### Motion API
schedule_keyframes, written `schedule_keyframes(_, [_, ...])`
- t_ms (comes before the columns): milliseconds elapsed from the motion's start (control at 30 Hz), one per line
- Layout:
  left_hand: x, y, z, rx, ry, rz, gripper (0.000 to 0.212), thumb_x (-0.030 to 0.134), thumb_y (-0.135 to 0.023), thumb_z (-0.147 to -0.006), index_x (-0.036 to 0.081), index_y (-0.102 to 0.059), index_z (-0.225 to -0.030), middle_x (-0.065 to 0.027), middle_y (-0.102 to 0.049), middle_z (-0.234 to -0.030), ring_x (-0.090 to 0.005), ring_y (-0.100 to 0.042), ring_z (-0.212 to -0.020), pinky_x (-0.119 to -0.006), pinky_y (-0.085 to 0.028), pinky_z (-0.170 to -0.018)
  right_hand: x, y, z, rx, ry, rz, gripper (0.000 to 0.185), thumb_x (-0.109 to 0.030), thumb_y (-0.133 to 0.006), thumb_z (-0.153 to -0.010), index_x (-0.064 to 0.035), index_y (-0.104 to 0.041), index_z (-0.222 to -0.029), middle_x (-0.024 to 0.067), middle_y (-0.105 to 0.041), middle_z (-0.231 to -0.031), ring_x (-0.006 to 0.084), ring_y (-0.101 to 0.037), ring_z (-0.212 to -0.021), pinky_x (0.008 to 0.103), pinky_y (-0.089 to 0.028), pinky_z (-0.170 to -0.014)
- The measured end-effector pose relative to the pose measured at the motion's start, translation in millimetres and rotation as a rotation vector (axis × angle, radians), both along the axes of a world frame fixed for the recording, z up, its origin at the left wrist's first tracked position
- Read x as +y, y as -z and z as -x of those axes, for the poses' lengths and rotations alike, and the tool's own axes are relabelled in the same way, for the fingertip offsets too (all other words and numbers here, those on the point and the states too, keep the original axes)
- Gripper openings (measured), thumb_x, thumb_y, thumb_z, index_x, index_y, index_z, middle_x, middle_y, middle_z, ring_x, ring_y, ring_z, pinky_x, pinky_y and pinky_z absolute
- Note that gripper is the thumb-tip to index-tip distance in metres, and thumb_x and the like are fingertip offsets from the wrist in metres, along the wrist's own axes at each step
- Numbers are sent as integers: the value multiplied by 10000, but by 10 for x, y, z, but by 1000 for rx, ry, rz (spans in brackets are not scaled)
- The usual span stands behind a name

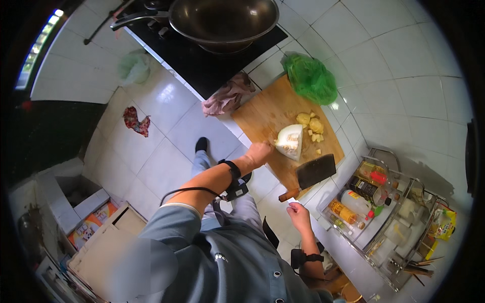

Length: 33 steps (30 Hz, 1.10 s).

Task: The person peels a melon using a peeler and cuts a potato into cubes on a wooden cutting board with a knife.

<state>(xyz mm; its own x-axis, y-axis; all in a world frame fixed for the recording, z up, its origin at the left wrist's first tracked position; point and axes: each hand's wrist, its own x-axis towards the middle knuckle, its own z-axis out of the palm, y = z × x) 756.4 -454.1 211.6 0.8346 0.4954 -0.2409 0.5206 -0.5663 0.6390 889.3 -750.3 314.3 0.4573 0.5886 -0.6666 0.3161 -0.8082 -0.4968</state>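
Observation:
A pale melon wedge (290, 142) with seeds showing stands on the wooden cutting board (261, 102). Peeled yellow potato-like pieces (316, 125) and small cut cubes lie beyond it. My left hand (260, 153) is closed at the board's near edge, just beside the wedge; nothing is visible in it. A cleaver (316, 172) lies across the board's right corner, its wooden handle sticking out over the edge. Just below that handle is my right hand (299, 215), its fingers curled; whether they pinch something small and white cannot be told.
A wok (223, 22) sits on the black hob (174, 57). A pink cloth (229, 96) lies between hob and board. Beyond the board is a green plastic bag (311, 79). At right stands a metal rack (363, 246) with bottles and containers. A patterned cloth (136, 122) lies on the floor.

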Motion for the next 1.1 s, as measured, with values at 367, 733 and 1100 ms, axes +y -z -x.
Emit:
schedule_keyframes(367, [1795,-583,2265,-365,-734,251,134,66,-687,-715,21,-677,-841,-175,-674,-770,-302,-678,-721,-373,-544,-676,553,324,743,9,38,165,254,-154,-697,-877,10,-678,-1070,106,-720,-955,161,-669,-867,299,-524,-799])
schedule_keyframes(733, [4796,-732,4731,-375,-1162,-302,353,15,-555,-901,56,-655,-1237,-99,-696,-1158,-191,-662,-1012,-290,-509,-909,786,537,242,-186,119,45,166,-172,-614,-882,-36,-670,-804,45,-592,-633,119,-569,-563,287,-458,-527])
schedule_keyframes(1100, [2306,-715,2882,-255,-481,436,212,-51,-567,-874,-20,-661,-1062,-80,-691,-979,-152,-654,-918,-294,-537,-848,1066,264,230,8,979,-140,357,-261,-680,-905,-78,-590,-1197,0,-605,-928,114,-572,-719,254,-501,-686])
